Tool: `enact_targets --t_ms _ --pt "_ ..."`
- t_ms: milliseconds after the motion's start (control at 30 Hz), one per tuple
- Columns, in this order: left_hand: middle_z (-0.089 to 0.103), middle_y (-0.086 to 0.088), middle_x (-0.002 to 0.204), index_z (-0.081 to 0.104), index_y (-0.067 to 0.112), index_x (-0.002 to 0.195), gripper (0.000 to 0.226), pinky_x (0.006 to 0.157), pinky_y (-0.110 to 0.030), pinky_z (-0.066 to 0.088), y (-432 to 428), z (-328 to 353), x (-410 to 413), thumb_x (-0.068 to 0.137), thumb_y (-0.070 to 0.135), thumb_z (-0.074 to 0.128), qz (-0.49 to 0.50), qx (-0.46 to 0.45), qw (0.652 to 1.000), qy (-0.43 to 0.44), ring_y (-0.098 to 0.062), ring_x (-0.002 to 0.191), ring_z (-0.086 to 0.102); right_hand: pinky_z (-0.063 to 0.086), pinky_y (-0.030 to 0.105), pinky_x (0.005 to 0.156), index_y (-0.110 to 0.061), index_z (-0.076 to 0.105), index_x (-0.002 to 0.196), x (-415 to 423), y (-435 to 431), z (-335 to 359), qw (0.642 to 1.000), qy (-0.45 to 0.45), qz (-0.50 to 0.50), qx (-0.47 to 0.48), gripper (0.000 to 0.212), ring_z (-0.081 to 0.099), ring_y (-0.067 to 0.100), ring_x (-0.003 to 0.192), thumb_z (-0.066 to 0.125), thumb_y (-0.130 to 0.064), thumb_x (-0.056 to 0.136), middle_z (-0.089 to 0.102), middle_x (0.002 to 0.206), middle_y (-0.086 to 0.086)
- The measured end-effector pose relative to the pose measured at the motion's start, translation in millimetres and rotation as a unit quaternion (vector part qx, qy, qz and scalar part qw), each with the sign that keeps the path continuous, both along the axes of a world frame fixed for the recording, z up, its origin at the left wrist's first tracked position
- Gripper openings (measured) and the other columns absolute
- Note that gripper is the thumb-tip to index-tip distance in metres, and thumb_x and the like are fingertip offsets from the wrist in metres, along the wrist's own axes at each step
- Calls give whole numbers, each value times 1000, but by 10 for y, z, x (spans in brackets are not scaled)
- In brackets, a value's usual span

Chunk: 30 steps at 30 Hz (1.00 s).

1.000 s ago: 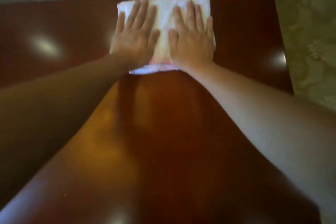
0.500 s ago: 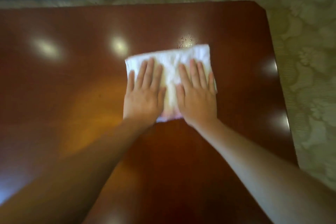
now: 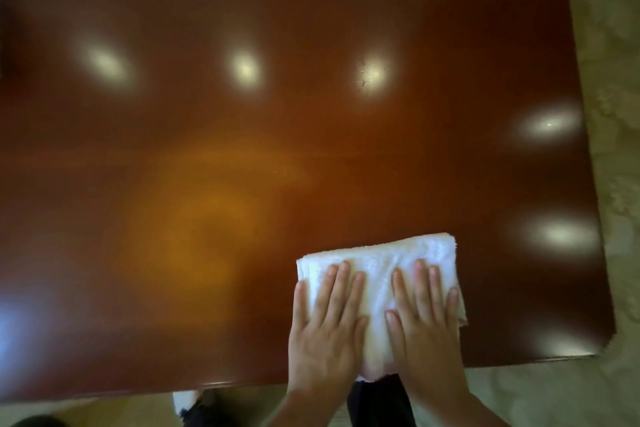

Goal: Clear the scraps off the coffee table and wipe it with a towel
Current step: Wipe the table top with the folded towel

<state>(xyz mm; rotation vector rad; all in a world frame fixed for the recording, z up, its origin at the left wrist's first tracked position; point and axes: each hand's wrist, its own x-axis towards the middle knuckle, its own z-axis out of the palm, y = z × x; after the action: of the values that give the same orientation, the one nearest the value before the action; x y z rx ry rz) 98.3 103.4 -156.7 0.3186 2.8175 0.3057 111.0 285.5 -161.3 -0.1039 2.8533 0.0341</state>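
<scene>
Your folded white towel (image 3: 381,263) now sits at the near edge of the coffee table (image 3: 242,149), right of centre, pulled back from the far side a second ago. Your left hand (image 3: 325,329) and right hand (image 3: 426,326) lie flat and spread on it, pressing, gripping nothing. That lane looks wiped; no scraps show. Faint specks in one glare patch (image 3: 372,73) are unclear; the table's left end is cut off.

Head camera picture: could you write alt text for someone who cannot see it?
Two bare hands, left hand and right hand, press flat side by side on a folded white towel at the near edge of a glossy reddish-brown coffee table. The tabletop shows several bright light reflections and no scraps; pale patterned carpet borders it on the right.
</scene>
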Motion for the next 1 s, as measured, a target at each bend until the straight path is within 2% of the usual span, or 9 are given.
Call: enact_targets --t_ms 133,267,367,467,600,667,733,833,1000 --pt "17 -5 173 29 20 162 61 124 -59 18 -567 -7 212 105 42 34 50 -15 999 0 -22 159 15 25 65 122 -17 30 163 10 -585 63 999 8 41 -19 59 24 39 159 17 -42 111 25 171 20" --pt "17 -6 173 29 20 161 59 124 -56 17 -1256 3 562 105 39 30 142 -37 989 6 -23 156 23 29 67 116 -19 38 159 45 -1329 41 992 36 107 -50 61 28 39 155 43 -40 101 34 165 21" --pt "19 -17 169 30 9 158 59 126 -48 12 -1184 0 508 108 40 23 212 9 977 -7 -30 156 21 24 65 120 -19 35 162 -11 -1464 -13 990 32 128 -54 59 18 34 161 33 -42 107 25 171 18" --pt "15 -18 169 18 3 159 69 127 -51 11 -981 -48 174 108 49 13 240 23 970 -25 -28 160 5 20 62 125 -21 24 166 -187 -1377 -47 987 24 144 -74 66 15 30 162 35 -44 106 16 175 12" --pt "8 -16 170 21 5 161 68 126 -55 16 -1159 -124 -814 106 45 24 177 5 984 12 -25 160 3 13 59 129 -24 22 167 -1159 -1442 -67 986 40 130 -97 60 16 30 162 22 -43 110 16 175 9" --pt "6 -15 171 20 6 162 68 127 -54 14 -1256 -156 -1624 105 43 28 156 9 987 44 -26 160 4 12 59 129 -26 23 166 -1887 -1530 -126 987 76 102 -95 59 15 30 162 24 -42 110 18 174 10" --pt "7 -14 172 16 8 162 67 127 -54 14 -1335 -186 -2491 106 43 24 137 14 988 75 -27 160 4 10 58 130 -27 24 166 -2673 -1629 -189 987 107 75 -94 58 13 28 163 28 -42 110 17 175 8" --pt "1 -11 174 9 10 164 66 129 -52 7 -1413 -203 -3621 108 44 15 124 11 988 88 -24 160 -2 2 55 130 -29 19 167 -3768 -1724 -205 988 105 43 -102 59 6 24 164 21 -44 110 10 177 5" --pt "-5 -6 174 2 15 165 66 129 -49 1 -1448 -220 -4332 107 46 8 114 -10 989 97 -21 160 -7 -3 55 131 -30 12 168 -4447 -1792 -199 989 111 27 -97 61 -1 22 164 14 -44 108 2 178 4"
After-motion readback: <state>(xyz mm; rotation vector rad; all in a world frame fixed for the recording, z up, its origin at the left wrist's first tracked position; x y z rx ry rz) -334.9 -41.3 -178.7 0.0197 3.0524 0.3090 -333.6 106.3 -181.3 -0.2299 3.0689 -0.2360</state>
